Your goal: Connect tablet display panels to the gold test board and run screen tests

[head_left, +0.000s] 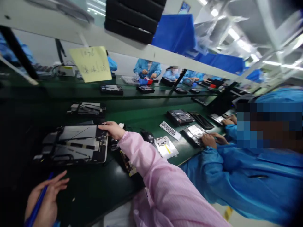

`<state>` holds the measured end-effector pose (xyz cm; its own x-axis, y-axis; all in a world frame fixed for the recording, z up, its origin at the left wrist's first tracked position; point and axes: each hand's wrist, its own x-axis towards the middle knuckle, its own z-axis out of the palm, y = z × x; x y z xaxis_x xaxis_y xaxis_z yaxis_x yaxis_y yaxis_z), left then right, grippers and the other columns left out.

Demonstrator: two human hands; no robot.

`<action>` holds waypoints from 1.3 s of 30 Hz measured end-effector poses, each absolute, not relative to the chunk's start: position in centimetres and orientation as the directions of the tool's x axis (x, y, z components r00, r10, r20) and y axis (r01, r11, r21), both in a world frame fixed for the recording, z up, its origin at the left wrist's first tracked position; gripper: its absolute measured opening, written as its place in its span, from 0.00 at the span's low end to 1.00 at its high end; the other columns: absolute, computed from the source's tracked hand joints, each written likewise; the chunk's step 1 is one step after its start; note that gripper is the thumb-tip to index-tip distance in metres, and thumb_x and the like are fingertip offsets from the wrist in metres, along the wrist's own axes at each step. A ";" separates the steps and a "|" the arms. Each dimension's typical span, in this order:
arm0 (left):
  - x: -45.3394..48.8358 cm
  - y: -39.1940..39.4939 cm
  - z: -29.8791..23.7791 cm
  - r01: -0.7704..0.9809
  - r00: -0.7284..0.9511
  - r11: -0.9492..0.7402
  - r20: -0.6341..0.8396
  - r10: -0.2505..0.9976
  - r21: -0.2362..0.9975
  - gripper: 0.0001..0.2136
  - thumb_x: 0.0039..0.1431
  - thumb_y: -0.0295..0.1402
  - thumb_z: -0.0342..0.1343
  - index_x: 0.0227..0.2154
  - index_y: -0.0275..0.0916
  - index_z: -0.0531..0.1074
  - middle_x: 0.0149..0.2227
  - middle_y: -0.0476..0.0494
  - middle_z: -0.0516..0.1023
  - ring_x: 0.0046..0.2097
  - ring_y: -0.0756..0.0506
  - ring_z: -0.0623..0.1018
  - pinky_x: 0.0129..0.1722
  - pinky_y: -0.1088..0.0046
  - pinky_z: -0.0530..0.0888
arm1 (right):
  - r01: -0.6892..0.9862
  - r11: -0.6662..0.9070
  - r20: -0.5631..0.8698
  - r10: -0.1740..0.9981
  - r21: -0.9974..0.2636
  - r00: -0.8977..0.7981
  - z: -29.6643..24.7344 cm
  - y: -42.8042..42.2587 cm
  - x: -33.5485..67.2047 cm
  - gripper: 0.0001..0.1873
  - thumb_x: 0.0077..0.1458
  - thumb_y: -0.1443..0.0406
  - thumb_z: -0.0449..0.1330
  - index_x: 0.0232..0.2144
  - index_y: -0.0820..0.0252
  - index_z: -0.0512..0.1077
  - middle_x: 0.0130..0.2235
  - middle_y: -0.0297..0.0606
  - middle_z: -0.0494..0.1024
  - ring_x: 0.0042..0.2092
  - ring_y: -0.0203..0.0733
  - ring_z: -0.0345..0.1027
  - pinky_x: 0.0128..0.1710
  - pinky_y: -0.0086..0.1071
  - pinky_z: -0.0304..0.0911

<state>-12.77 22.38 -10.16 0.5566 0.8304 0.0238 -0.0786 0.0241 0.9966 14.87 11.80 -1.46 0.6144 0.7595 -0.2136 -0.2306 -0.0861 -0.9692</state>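
Observation:
My right hand [114, 130], in a pink sleeve, pinches the upper right corner of an opened tablet [78, 143]. The tablet's silver battery panels, dark ribbon cables and circuit board lie exposed. In the lower left is my left hand [46, 198], its fingers partly stretched toward the tablet's lower edge without touching it. A thin blue pen-like tool [39, 205] is held against that palm by the thumb; its exact kind I cannot make out. Under my right forearm, a circuit board [129, 164] is partly hidden.
Beyond the tablet sits another opened device [87, 108]. A black mouse [148, 137], a silver plate [166, 147] and a white perforated strip [169, 130] lie to the right. A co-worker in blue [236, 176] handles a device [194, 135]. A yellow note [91, 64] hangs from the shelf.

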 end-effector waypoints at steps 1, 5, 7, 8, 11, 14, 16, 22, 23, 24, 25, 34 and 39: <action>-13.0 21.9 -9.4 -0.115 0.517 0.068 0.001 0.856 0.991 0.10 0.39 0.39 0.62 0.23 0.43 0.68 0.27 0.49 0.82 0.26 0.42 0.79 0.22 0.66 0.75 | -0.251 -0.053 -0.203 0.755 -0.967 0.624 -1.3 10.8 14.1 0.16 0.48 0.58 0.67 0.33 0.63 0.70 0.26 0.29 0.74 0.27 0.31 0.69 0.31 0.28 0.68; -14.7 19.0 -7.9 -0.298 0.130 -0.151 0.196 0.972 0.943 0.15 0.44 0.40 0.59 0.30 0.42 0.60 0.26 0.52 0.76 0.24 0.50 0.72 0.25 0.73 0.70 | -0.329 0.002 -0.217 0.747 -0.944 0.628 -2.1 5.6 11.7 0.15 0.45 0.58 0.67 0.33 0.61 0.71 0.27 0.29 0.75 0.28 0.32 0.70 0.32 0.27 0.68; -16.2 17.4 -7.9 -0.265 0.082 -0.195 0.224 0.971 0.944 0.15 0.49 0.41 0.56 0.35 0.44 0.57 0.34 0.49 0.76 0.33 0.48 0.76 0.31 0.71 0.72 | -0.354 -0.007 -0.240 0.749 -0.935 0.618 -3.3 2.7 10.4 0.18 0.40 0.58 0.69 0.34 0.59 0.72 0.26 0.30 0.75 0.26 0.32 0.69 0.30 0.27 0.67; -17.0 16.7 -8.0 -0.241 0.074 -0.187 0.210 0.975 0.952 0.15 0.51 0.42 0.54 0.36 0.44 0.55 0.38 0.46 0.76 0.37 0.47 0.77 0.34 0.69 0.73 | -0.361 -0.022 -0.255 0.750 -0.932 0.610 -4.0 1.5 9.7 0.19 0.38 0.57 0.69 0.33 0.59 0.72 0.25 0.30 0.75 0.25 0.32 0.68 0.28 0.27 0.66; -19.6 15.7 -8.6 -0.133 0.204 -0.087 0.113 0.972 0.987 0.16 0.54 0.44 0.54 0.37 0.44 0.55 0.48 0.40 0.74 0.44 0.44 0.77 0.40 0.65 0.74 | -0.349 -0.084 -0.289 0.753 -0.933 0.591 -6.5 -0.9 7.0 0.22 0.35 0.55 0.70 0.32 0.59 0.72 0.24 0.32 0.74 0.22 0.34 0.66 0.24 0.29 0.64; -21.6 15.5 -9.2 0.045 0.408 -0.061 0.037 0.912 0.997 0.17 0.53 0.45 0.58 0.37 0.41 0.59 0.51 0.34 0.73 0.48 0.41 0.77 0.47 0.60 0.74 | -0.283 -0.131 -0.282 0.746 -0.950 0.603 -8.8 -1.2 4.5 0.23 0.36 0.51 0.68 0.31 0.60 0.72 0.24 0.34 0.74 0.24 0.36 0.68 0.25 0.31 0.66; -22.4 15.4 -9.4 0.116 0.477 -0.129 0.059 0.877 0.985 0.17 0.52 0.45 0.59 0.36 0.40 0.60 0.53 0.33 0.72 0.53 0.39 0.75 0.52 0.57 0.71 | -0.213 -0.147 -0.251 0.726 -0.966 0.641 -9.8 -0.8 3.4 0.24 0.39 0.49 0.66 0.33 0.60 0.72 0.27 0.36 0.75 0.27 0.39 0.70 0.29 0.35 0.69; -23.9 15.0 -9.5 0.296 0.548 -0.266 0.065 0.834 0.917 0.12 0.55 0.40 0.56 0.37 0.40 0.62 0.54 0.34 0.71 0.51 0.40 0.76 0.52 0.57 0.72 | 0.146 -0.179 -0.006 0.651 -0.973 0.759 -10.9 -2.0 0.5 0.31 0.44 0.54 0.65 0.50 0.58 0.67 0.56 0.48 0.66 0.59 0.50 0.60 0.61 0.49 0.54; -24.1 15.0 -9.5 0.341 0.562 -0.279 0.043 0.826 0.898 0.12 0.55 0.40 0.55 0.37 0.40 0.62 0.54 0.34 0.71 0.49 0.40 0.77 0.51 0.57 0.72 | 0.261 -0.206 0.057 0.673 -0.943 0.737 -11.1 -2.6 -0.4 0.34 0.44 0.54 0.65 0.53 0.59 0.65 0.59 0.50 0.62 0.62 0.52 0.55 0.63 0.50 0.50; -24.2 14.9 -9.5 0.376 0.572 -0.288 0.024 0.820 0.881 0.11 0.56 0.40 0.54 0.37 0.40 0.62 0.54 0.35 0.71 0.47 0.41 0.77 0.50 0.57 0.72 | 0.379 -0.238 0.111 0.702 -0.894 0.703 -11.3 -3.1 -1.3 0.36 0.45 0.53 0.65 0.55 0.60 0.63 0.61 0.53 0.59 0.64 0.54 0.51 0.64 0.52 0.48; -24.3 14.8 -9.5 0.400 0.580 -0.295 0.010 0.815 0.868 0.11 0.56 0.40 0.54 0.38 0.40 0.62 0.54 0.35 0.71 0.46 0.41 0.77 0.49 0.57 0.72 | 0.473 -0.269 0.145 0.728 -0.839 0.670 -11.6 -3.5 -2.1 0.38 0.46 0.53 0.65 0.57 0.62 0.62 0.62 0.55 0.55 0.65 0.56 0.48 0.64 0.54 0.47; -23.1 16.5 -6.8 0.459 0.554 -0.238 -0.066 0.830 0.856 0.12 0.50 0.41 0.56 0.32 0.41 0.62 0.44 0.40 0.76 0.34 0.46 0.78 0.40 0.65 0.73 | 0.619 -0.280 0.227 0.759 -0.734 0.611 -12.6 -2.7 -4.0 0.17 0.57 0.58 0.56 0.46 0.59 0.71 0.64 0.53 0.53 0.65 0.57 0.49 0.60 0.55 0.53; -23.0 18.0 -6.4 0.419 0.523 -0.159 -0.095 0.847 0.894 0.14 0.49 0.43 0.58 0.29 0.40 0.63 0.32 0.47 0.73 0.34 0.46 0.74 0.36 0.69 0.73 | 0.640 -0.282 0.220 0.778 -0.714 0.589 -12.4 -2.4 -4.1 0.07 0.57 0.63 0.53 0.33 0.58 0.71 0.63 0.48 0.57 0.67 0.57 0.43 0.62 0.62 0.45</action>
<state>-22.99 17.98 -6.36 0.5232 0.8469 -0.0949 0.4194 -0.1589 0.8938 -4.08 -2.44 -12.40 0.5885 0.7779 0.2202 0.6403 -0.2822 -0.7144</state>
